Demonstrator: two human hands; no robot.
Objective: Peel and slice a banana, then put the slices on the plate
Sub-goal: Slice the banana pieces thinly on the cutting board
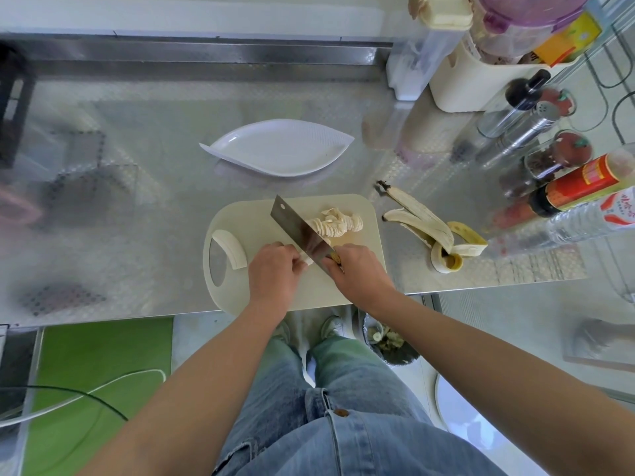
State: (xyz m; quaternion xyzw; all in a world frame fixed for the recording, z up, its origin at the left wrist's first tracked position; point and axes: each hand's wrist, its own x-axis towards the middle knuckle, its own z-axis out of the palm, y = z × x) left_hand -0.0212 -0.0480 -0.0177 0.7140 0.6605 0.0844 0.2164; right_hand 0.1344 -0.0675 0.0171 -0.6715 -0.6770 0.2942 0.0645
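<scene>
On the cream cutting board [268,214] lies a heap of banana slices [338,224] to the right of a cleaver blade [297,231]. My right hand [360,273] grips the cleaver's handle. My left hand [275,273] holds the short remaining banana stub [306,260] against the blade, fingers curled over it. A second peeled banana piece [229,247] lies curved at the board's left, by its handle hole. The white leaf-shaped plate [278,149] sits beyond the board with nothing on it.
The banana peel [433,228] lies on the steel counter right of the board. Bottles, spice jars and containers [549,139] crowd the right side. A bin with scraps [388,341] stands on the floor below the counter edge.
</scene>
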